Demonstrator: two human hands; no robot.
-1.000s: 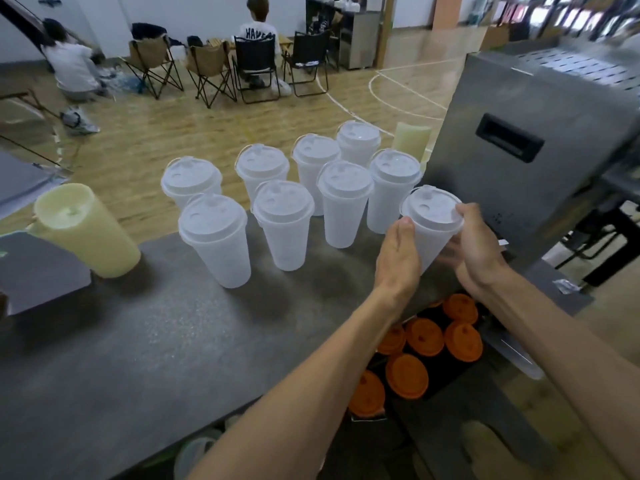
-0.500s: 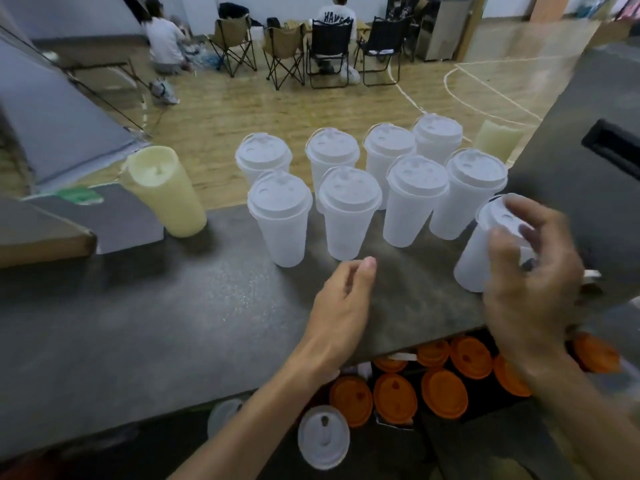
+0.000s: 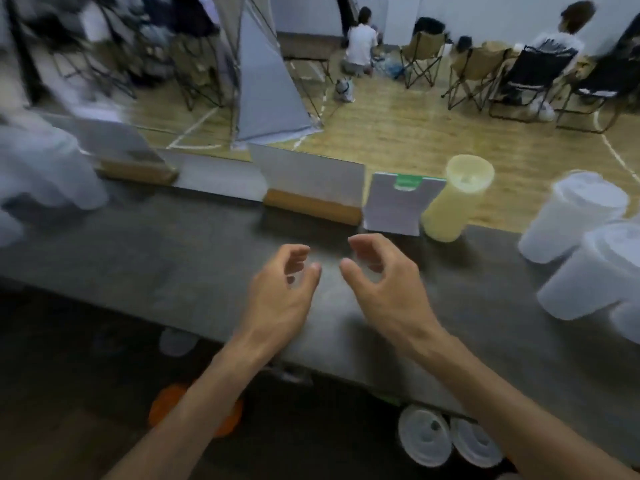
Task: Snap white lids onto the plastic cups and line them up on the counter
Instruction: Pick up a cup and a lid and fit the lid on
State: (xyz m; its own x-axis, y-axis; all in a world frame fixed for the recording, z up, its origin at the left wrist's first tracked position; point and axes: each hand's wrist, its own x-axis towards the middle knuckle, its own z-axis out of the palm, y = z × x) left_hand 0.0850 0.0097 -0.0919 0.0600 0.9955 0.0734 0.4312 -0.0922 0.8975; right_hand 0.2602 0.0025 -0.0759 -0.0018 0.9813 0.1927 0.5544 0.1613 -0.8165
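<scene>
Now both hands are off the last lidded cup: left hand (image 3: 280, 292) and right hand (image 3: 384, 282) hover loosely curled and empty over mid-counter (image 3: 173, 258). Lidded cups (image 3: 581, 216) stand at its right end, spare lids (image 3: 424, 436) below its near edge; a fresh cup is likely next.

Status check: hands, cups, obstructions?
Left hand and right hand empty, fingers loosely curled. Lidded translucent plastic cups grouped far right. Nothing blocking.

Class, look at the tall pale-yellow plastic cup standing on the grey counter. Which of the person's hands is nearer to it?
Right. The right hand hovers just below-left of the pale-yellow plastic cup; the left hand lies farther left, beyond the right hand. Both are empty, over the grey counter.
</scene>
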